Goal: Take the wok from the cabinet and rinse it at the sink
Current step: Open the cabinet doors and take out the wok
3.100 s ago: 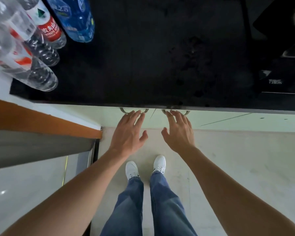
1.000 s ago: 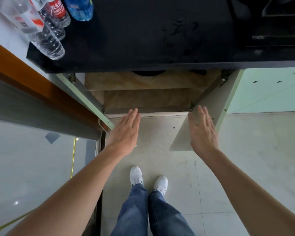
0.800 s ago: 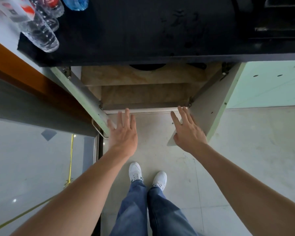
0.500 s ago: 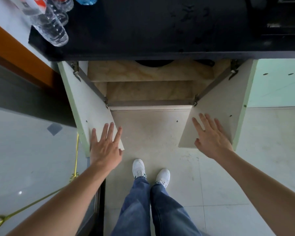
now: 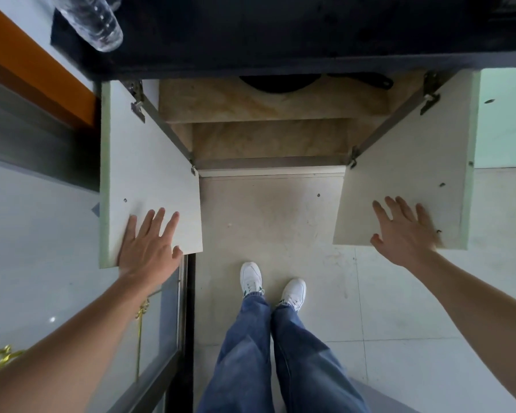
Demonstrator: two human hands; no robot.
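I see the black round wok [image 5: 277, 83] at the beige cabinet shelf's [image 5: 245, 104] back edge, half hidden, handle pointing right. My left hand [image 5: 148, 248] and right hand [image 5: 405, 234] rest flat, released, fingers straight, on the white open doors [image 5: 143, 162].

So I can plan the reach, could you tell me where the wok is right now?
In the head view, the wok sits on the upper shelf inside the open cabinet, top centre, mostly hidden under the black countertop.
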